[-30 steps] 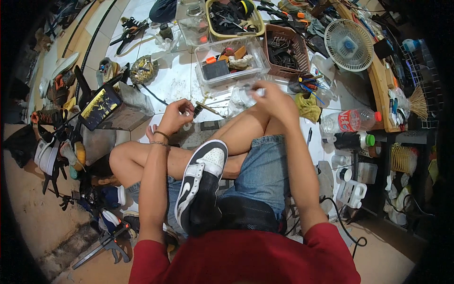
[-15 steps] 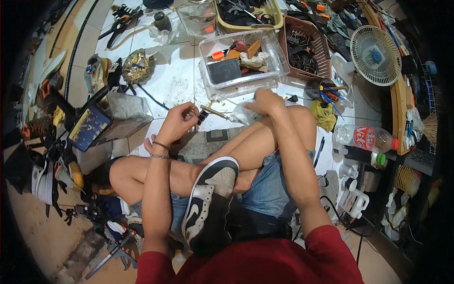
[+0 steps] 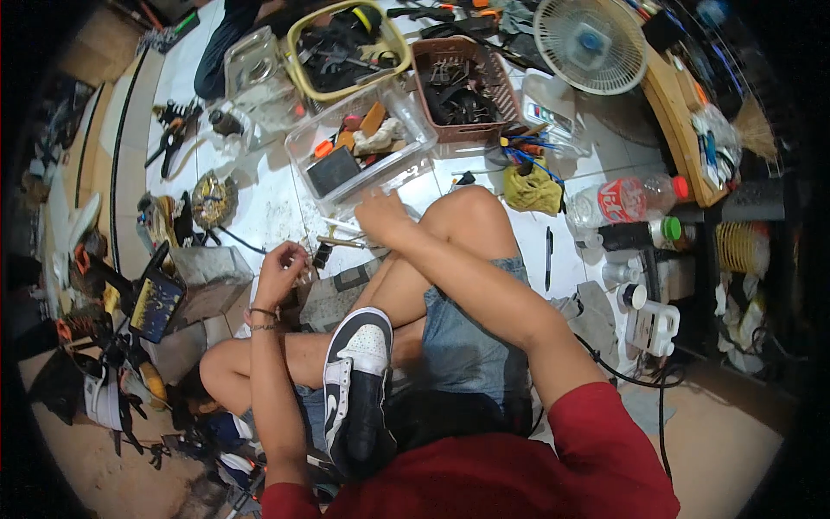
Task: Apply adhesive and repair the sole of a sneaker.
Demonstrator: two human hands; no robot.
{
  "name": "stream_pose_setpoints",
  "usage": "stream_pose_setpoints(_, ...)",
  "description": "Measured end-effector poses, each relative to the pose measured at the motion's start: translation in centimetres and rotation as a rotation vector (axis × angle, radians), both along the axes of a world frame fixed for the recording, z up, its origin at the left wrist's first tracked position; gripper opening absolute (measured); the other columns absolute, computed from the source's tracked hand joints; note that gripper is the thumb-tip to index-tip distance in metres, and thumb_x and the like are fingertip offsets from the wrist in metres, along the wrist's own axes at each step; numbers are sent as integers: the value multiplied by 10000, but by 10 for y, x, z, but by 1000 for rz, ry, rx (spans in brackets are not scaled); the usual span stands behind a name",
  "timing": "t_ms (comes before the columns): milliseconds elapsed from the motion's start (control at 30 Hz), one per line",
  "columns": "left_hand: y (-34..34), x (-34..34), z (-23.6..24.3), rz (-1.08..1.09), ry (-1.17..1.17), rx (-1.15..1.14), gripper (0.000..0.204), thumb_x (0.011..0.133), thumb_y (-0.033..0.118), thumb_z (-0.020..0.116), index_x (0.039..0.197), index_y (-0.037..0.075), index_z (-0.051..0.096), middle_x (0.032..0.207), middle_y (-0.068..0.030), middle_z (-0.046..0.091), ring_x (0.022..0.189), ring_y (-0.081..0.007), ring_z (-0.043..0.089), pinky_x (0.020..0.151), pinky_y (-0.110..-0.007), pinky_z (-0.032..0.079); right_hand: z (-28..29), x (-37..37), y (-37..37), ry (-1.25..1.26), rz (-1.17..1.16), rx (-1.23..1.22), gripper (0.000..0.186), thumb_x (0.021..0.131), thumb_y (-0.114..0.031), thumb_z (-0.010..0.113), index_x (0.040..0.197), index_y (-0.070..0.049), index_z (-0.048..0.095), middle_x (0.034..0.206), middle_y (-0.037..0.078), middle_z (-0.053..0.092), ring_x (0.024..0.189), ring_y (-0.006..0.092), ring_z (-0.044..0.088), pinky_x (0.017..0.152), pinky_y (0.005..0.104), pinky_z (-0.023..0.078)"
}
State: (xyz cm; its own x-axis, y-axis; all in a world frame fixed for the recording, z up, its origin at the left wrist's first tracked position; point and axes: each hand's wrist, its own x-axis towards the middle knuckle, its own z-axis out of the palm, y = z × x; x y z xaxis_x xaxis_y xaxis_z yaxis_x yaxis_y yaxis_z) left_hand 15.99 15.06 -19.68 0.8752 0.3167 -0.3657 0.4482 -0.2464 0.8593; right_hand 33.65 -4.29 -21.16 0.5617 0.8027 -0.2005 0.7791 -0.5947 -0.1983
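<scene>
My left hand (image 3: 282, 270) is at the left of the floor space before my crossed legs, fingers curled together; anything between them is too small to make out. Just right of its fingertips are a small black piece (image 3: 322, 254) and a thin brownish rod-like tool (image 3: 342, 242). My right hand (image 3: 383, 217) is palm down at the near edge of a clear plastic bin (image 3: 406, 154), its fingers bent and mostly hidden, beside a slim white stick (image 3: 339, 223). A black and white high-top sneaker (image 3: 364, 346) rests on my lap, toe pointing away.
A yellow basket (image 3: 405, 62) and a brown basket (image 3: 467, 132) of clips stand at the back. A fan (image 3: 591, 43), a yellow cloth (image 3: 532, 189) and a plastic bottle (image 3: 627, 199) are to the right. A grey block (image 3: 207, 275) and several shoes lie left.
The view has swung to the right, so things appear further left. My left hand has drawn away from the black piece. My right hand is lower, nearer the rod-like tool.
</scene>
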Motion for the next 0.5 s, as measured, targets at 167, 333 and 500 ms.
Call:
stream_pose_setpoints(167, -36, 4, 35, 115, -312, 220, 578, 818, 63, 662, 1332, 73, 396, 1234, -73, 498, 907, -116, 538, 673, -236, 477, 34, -33, -16, 256, 207, 320, 207, 742, -167, 657, 876, -18, 704, 1082, 182, 620, 1062, 370, 553, 838, 544, 449)
stream_pose_setpoints(333, -59, 11, 58, -217, -360, 583, 264, 869, 129, 623, 1112, 27, 600, 1193, -113, 556, 1117, -263, 501, 944, -353, 401, 32, -28, -2, 480, 281, 454, 269, 814, -255, 634, 832, 9, 682, 831, 169, 680, 887, 331, 645, 744, 462, 494)
stream_pose_setpoints(500, -57, 23, 57, -168, -329, 491, 189, 964, 149, 473, 919, -22, 540, 873, -120, 540, 807, -255, 499, 780, -330, 404, 33, -18, 9, 991, 196, 617, 341, 861, -291, 628, 828, 48, 653, 729, 121, 694, 628, 210, 654, 611, 327, 510)
